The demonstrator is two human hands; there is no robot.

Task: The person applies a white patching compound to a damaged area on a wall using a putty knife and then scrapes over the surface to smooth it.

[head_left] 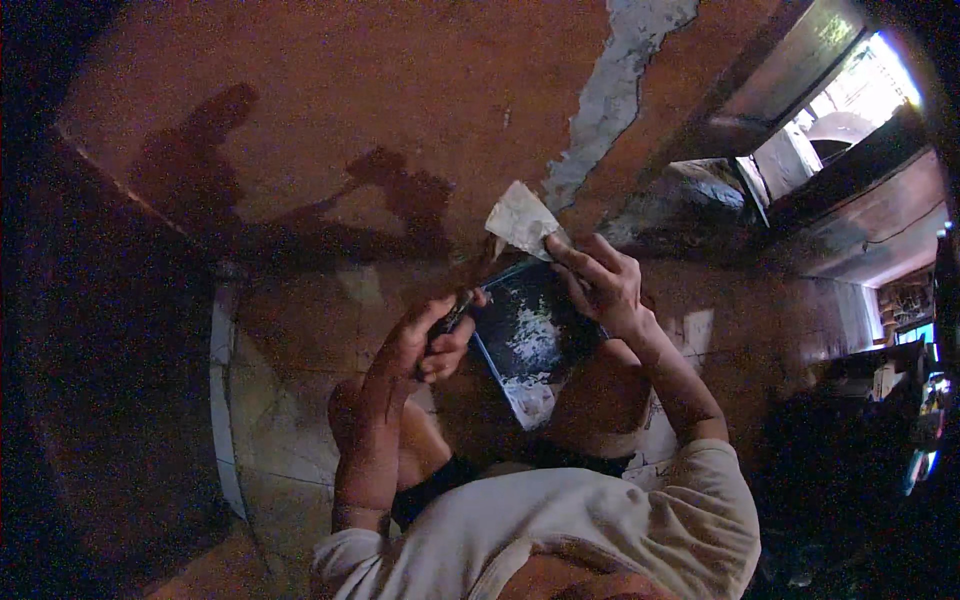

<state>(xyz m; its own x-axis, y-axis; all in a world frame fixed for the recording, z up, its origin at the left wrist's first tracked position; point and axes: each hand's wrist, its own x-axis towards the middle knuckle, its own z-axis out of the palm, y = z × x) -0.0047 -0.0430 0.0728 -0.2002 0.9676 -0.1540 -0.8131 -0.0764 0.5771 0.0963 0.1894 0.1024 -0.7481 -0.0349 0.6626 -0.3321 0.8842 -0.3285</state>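
My right hand (pixel 608 285) is closed on a flat, off-white piece (pixel 522 220) with a crusted look, held up near the wall; whether it is a scraper blade I cannot tell. In my left hand (pixel 430 335) is a dark handle (pixel 455 318), the fingers wrapped round it. Its working end is blurred and hard to make out. Between my knees, below both hands, sits a dark rectangular tray or board (pixel 505 365) with a pale edge. White smears of paste-like material (pixel 535 335) cover part of it.
A reddish-brown wall (pixel 400 80) rises ahead, with a rough grey patched strip (pixel 610 90) running down it. Shadows of my arms fall on the wall. A bright window opening (pixel 870 85) is at the upper right. The floor is tiled (pixel 280 430). Dark clutter (pixel 860 400) stands at right.
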